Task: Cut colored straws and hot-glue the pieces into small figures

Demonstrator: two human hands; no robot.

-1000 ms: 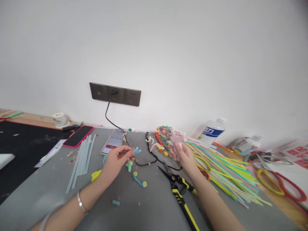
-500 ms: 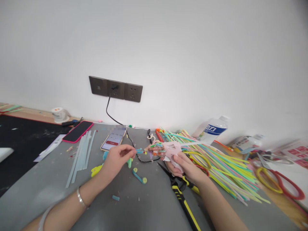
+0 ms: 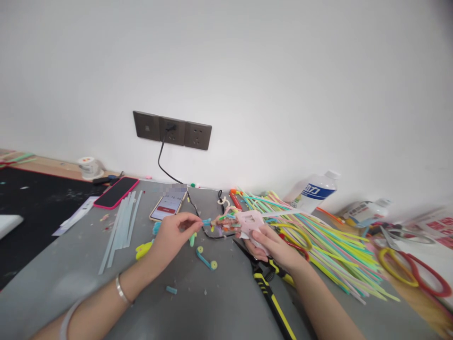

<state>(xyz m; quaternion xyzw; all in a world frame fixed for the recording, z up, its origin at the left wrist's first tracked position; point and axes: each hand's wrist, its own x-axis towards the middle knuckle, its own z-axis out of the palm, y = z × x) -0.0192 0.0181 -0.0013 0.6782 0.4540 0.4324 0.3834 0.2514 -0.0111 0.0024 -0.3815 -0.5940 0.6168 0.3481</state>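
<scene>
My right hand point(image 3: 271, 243) is wrapped round a pale pink glue gun point(image 3: 249, 221), and a translucent glue stick point(image 3: 281, 213) juts from its back. The gun's front end, hidden among small coloured bits, points left toward my left hand point(image 3: 179, 236). Between that hand's thumb and forefinger is a short blue pipe cleaner piece point(image 3: 206, 222), close to the gun's front. Below lies a bent blue pipe cleaner point(image 3: 203, 259) with a yellow-green coil at each end. A cut blue piece point(image 3: 171, 290) rests nearer me, and a yellow bundle point(image 3: 143, 250) sits beside my left wrist.
Black-yellow pliers point(image 3: 271, 302) lie under my right hand. Many pipe cleaners point(image 3: 339, 255) spread rightward, with scissors point(image 3: 414, 269) and a white bottle point(image 3: 313, 191) near them. Glue sticks point(image 3: 122, 222), a pink-edged phone point(image 3: 116, 192) and a lit phone point(image 3: 169, 205) are left. A cable point(image 3: 161, 163) hangs from the socket.
The view has shifted slightly. My left hand keeps its pinch on the blue piece near the glue gun, and my right hand keeps hold of the gun.
</scene>
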